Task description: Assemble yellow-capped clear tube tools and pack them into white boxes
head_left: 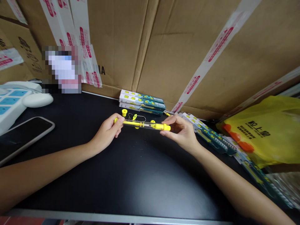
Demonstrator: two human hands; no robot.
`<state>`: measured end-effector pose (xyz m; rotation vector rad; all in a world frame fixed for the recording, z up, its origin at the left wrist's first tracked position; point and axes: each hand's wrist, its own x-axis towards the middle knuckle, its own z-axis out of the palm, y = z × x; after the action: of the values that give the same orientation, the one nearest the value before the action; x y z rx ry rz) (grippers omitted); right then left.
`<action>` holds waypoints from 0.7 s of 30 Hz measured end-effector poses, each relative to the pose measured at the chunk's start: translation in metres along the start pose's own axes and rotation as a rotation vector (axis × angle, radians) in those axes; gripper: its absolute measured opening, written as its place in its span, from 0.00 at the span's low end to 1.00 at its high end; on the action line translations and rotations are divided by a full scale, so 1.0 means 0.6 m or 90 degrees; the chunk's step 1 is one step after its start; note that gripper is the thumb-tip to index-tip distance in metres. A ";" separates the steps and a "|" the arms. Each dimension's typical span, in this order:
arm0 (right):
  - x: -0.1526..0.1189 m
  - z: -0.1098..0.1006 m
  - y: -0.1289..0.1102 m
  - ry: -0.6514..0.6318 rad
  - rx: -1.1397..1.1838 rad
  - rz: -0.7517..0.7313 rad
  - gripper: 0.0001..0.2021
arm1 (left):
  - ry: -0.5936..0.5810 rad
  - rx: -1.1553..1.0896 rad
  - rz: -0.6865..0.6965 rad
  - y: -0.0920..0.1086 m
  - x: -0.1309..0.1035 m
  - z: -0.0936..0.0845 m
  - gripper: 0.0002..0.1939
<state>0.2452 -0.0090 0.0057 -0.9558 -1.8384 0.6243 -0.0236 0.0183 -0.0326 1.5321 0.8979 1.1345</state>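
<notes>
A spring scale, a clear tube with yellow parts and a metal spring inside, lies level between my hands above the black table. My left hand is closed around its left end, thumb on top. At the other end, my right hand pinches the yellow end piece between thumb and fingers. Just behind the tube are a loose yellow cap, a wire hook with a yellow piece, and another small yellow part, partly hidden by the tube.
Printed boxes are stacked against the cardboard wall. More boxes line the right side, beside a yellow plastic bag. On the left are a phone and a white power strip. The table's front edge runs below.
</notes>
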 end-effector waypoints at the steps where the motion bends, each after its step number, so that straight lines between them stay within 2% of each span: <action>1: 0.000 0.000 -0.001 -0.002 -0.018 -0.013 0.11 | 0.005 0.003 0.002 -0.001 0.000 0.001 0.14; 7: 0.001 0.008 -0.007 -0.015 -0.111 -0.085 0.09 | 0.040 -0.067 -0.033 0.008 -0.007 0.011 0.15; 10: -0.001 0.013 -0.008 -0.018 -0.119 -0.081 0.09 | 0.072 -0.106 -0.078 0.019 -0.010 0.016 0.11; 13: -0.003 0.016 -0.006 -0.018 -0.113 -0.075 0.09 | 0.114 -0.160 -0.122 0.025 -0.011 0.018 0.14; 17: -0.004 0.015 -0.004 -0.002 -0.119 -0.079 0.09 | 0.087 -0.202 -0.167 0.024 -0.011 0.016 0.21; 21: -0.004 0.013 -0.003 0.010 -0.127 -0.091 0.09 | 0.065 -0.179 -0.154 0.022 -0.011 0.013 0.27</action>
<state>0.2382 -0.0120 0.0023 -0.9443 -1.9626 0.3492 -0.0178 0.0067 -0.0222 1.1141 0.9212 1.1157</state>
